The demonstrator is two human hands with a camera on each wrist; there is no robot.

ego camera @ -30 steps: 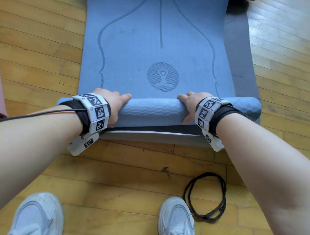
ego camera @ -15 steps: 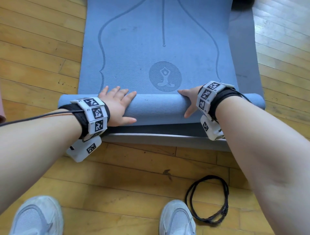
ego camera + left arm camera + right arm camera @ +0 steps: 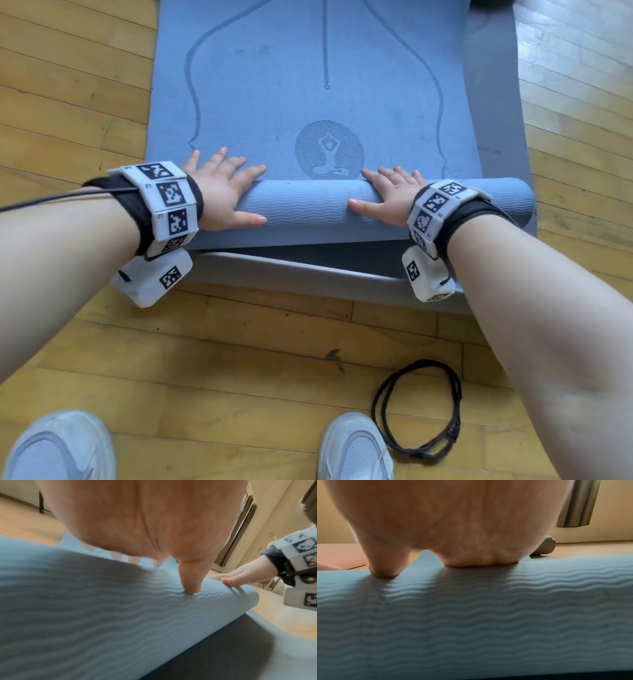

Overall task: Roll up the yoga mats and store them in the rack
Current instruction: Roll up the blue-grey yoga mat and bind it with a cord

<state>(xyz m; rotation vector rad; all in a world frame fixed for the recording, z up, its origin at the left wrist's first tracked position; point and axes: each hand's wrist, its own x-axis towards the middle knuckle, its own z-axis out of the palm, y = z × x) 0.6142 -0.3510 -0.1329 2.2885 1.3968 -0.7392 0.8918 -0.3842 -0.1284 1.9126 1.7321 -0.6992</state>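
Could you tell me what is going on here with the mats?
A person is rolling up a blue yoga mat on a wooden floor. The left hand and right hand both press flat on the rolled part, fingers stretched forward over it. Most of the mat is unrolled ahead. A grey mat lies underneath, and a black strap lies on the floor near the right shoe.
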